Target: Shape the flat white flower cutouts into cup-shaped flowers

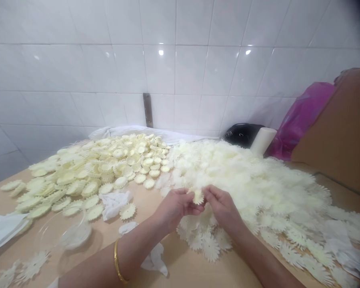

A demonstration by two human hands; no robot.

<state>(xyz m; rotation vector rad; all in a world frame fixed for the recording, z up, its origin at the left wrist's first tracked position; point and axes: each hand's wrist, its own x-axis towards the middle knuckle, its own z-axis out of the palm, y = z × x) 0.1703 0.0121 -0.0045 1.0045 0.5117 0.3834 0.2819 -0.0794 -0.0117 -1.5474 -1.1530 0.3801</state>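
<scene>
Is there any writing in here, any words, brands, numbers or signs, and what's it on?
No text can be read.
Black object: small pale marks, too blurred to tell whether they are lettering.
Pink plastic: no lettering visible.
Held pale piece: none visible.

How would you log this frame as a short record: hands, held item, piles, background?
Left hand: pinching a small pale-yellow scalloped piece; gold bangle on wrist
Right hand: fingertips at that piece's edge; grip unclear
Left pile: yellowish, cupped scalloped pieces
Right pile: paler, thin scalloped pieces
Surface: light tan table
Back right: white cylinder, black bundle, purple plastic
Wall: white tiles
</scene>
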